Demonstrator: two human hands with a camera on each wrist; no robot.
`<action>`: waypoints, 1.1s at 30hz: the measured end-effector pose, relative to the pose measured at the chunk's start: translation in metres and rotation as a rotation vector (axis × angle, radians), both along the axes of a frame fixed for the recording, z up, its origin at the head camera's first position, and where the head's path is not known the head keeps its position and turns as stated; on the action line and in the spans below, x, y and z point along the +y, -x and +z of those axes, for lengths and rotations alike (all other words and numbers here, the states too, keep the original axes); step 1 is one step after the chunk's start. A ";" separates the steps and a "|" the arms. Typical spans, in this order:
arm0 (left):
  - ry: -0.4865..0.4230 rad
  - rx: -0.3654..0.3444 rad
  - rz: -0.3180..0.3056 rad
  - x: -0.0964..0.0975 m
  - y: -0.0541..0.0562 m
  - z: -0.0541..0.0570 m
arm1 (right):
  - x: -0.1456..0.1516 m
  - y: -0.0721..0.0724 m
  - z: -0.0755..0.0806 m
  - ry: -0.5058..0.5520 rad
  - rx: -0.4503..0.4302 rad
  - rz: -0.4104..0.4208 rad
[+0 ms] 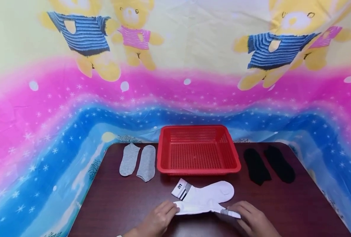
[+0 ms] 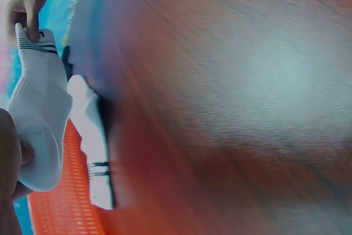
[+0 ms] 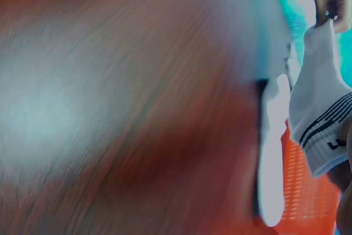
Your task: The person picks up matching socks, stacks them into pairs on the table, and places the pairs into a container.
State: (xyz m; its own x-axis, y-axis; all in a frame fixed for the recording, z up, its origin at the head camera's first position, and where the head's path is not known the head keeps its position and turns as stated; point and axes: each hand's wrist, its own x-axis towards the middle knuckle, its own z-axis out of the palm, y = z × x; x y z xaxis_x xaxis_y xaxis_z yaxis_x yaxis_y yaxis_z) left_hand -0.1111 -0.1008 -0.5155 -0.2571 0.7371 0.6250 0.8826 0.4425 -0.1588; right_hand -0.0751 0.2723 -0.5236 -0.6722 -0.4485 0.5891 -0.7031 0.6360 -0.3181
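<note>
Head view: left hand pinches the toe, right hand the cuff of one white sock between them, seemingly to keep it stretched, while a second white sock lies just beyond both. Left wrist shows a left digit against the toe; right wrist, left fingers curled, right hand mostly cropped at the cuff.

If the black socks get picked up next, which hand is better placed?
Probably the right hand: it is nearer the black socks, while the left hand is farther across. Both hold a white sock, though.
</note>
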 end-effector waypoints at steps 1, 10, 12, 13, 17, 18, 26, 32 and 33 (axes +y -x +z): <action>-0.026 -0.019 -0.005 0.001 0.000 0.002 | 0.000 -0.001 0.004 0.017 -0.032 -0.019; -0.317 -0.534 0.022 0.007 -0.008 0.017 | -0.012 -0.007 0.037 0.276 -0.423 -0.253; -0.379 -0.716 0.057 0.009 -0.010 0.020 | -0.012 -0.008 0.041 0.320 -0.520 -0.295; -0.411 -0.807 0.076 0.009 -0.011 0.022 | -0.011 -0.007 0.042 0.333 -0.565 -0.299; -0.540 -1.182 0.167 0.012 -0.011 0.028 | -0.004 0.000 0.042 0.386 -0.756 -0.222; -0.569 -1.260 0.189 0.013 -0.010 0.028 | -0.002 0.002 0.042 0.392 -0.800 -0.197; -0.643 -1.515 0.260 0.014 -0.006 0.017 | 0.011 0.015 0.033 0.354 -0.932 -0.116; -0.519 -1.509 0.275 0.013 0.000 0.006 | 0.015 0.022 0.015 0.359 -0.949 -0.050; -0.481 -1.487 0.277 0.012 0.001 0.004 | 0.015 0.024 0.012 0.357 -0.953 -0.057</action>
